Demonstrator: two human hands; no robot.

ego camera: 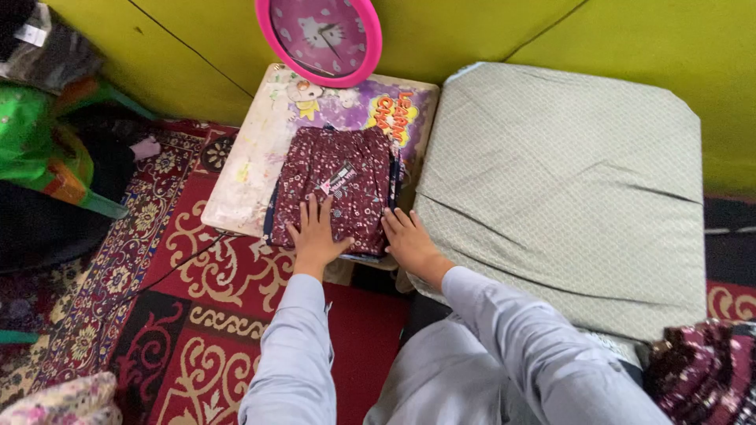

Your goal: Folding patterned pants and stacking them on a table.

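From up here I see my left hand [317,232] lying flat, fingers spread wide, on the near half of a folded maroon floral garment [340,189]. It grips nothing; it just presses the cloth down, which I judge keeps the folds from springing open. My right hand [409,240] sits at about four o'clock from the garment, fingers loosely open against its right edge, as if squaring that side. The garment rests on a small low desk [244,181] with a cartoon-printed top, which gives it a firm flat base. At twelve o'clock a pink round clock [319,35] leans on the green wall [488,27]. At three o'clock, just beside the desk, lies a grey-green cushion [567,189]. A red patterned carpet [197,315] spreads under everything, and more maroon cloth [701,370] shows at five o'clock.
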